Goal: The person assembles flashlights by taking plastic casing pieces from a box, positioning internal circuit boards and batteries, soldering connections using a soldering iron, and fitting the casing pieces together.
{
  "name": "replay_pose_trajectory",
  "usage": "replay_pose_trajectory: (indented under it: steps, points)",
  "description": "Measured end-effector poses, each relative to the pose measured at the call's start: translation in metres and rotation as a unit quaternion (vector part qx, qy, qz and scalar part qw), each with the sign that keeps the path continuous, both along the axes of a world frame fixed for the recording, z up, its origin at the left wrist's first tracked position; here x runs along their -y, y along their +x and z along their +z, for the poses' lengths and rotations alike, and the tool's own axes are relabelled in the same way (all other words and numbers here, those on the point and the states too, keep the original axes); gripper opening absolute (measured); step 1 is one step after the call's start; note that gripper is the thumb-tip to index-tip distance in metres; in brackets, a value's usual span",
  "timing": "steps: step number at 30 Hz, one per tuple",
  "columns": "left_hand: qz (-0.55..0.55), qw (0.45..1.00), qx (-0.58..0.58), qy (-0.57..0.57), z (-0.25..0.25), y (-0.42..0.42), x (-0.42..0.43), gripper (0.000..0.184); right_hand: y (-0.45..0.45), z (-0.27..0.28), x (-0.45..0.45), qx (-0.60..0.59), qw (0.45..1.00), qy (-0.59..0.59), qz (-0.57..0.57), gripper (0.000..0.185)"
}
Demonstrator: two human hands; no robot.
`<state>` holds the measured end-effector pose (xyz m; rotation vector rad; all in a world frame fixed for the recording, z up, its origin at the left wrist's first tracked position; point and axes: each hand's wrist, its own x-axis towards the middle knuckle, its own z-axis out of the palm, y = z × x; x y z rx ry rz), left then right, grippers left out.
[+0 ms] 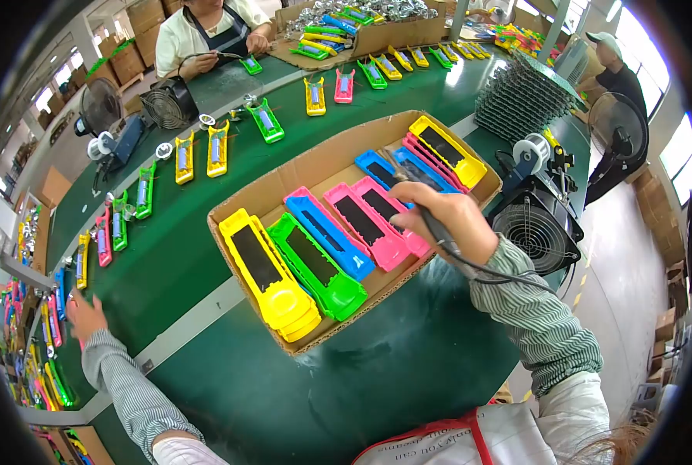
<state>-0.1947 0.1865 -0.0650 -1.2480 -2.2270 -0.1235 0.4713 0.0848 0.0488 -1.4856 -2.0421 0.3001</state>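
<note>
My right hand (450, 213) is closed round a dark corded tool (436, 226) above the right half of a cardboard box (284, 174). In the box lie plastic shells with black strips: yellow (264, 267), green (315, 267), blue (330, 232), pink (365, 221) and more. At the far left my left hand (88, 316) is over the green belt's edge, beside a yellow piece (82, 260) and a blue one (60, 294); its fingers are partly hidden, so whether it holds anything is unclear.
Coloured pieces with wires line the green belt (183, 267). A fan (533, 232), a wire spool (530, 153) and stacked metal trays (520, 101) stand right of the box. A person (206, 39) works across the belt; another person (621, 85) is at the right.
</note>
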Motion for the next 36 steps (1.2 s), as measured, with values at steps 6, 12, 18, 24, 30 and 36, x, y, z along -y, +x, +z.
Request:
replay_pose_trajectory:
  steps: [6, 12, 18, 24, 30, 36]
  points:
    - [-0.28, 0.943, 0.182, -0.002, -0.032, 0.07, -0.118, 0.065, -0.014, -0.016, -0.012, 0.057, 0.994, -0.073, 0.058, 0.051]
    - [-0.118, 0.984, 0.129, 0.041, -0.038, 0.1, -0.129, 0.034, -0.015, -0.017, -0.023, 0.11, 0.985, -0.113, 0.068, 0.049]
    - [-0.132, 0.971, 0.195, 0.033, -0.01, 0.117, -0.085, 0.03, -0.011, -0.029, -0.029, 0.173, 0.978, -0.071, 0.091, 0.053]
    - [-0.245, 0.931, 0.247, 0.107, 0.047, 0.136, 0.02, 0.027, -0.015, -0.029, -0.033, 0.086, 0.99, -0.089, 0.07, 0.05]
    - [-0.447, 0.845, 0.277, 0.094, 0.126, 0.222, 0.153, 0.029, -0.02, -0.015, -0.03, 0.102, 0.975, -0.115, 0.162, 0.06]
    - [-0.636, 0.7, 0.322, -0.032, 0.13, 0.311, 0.244, 0.039, -0.01, -0.036, -0.04, 0.095, 0.982, -0.06, 0.152, 0.057]
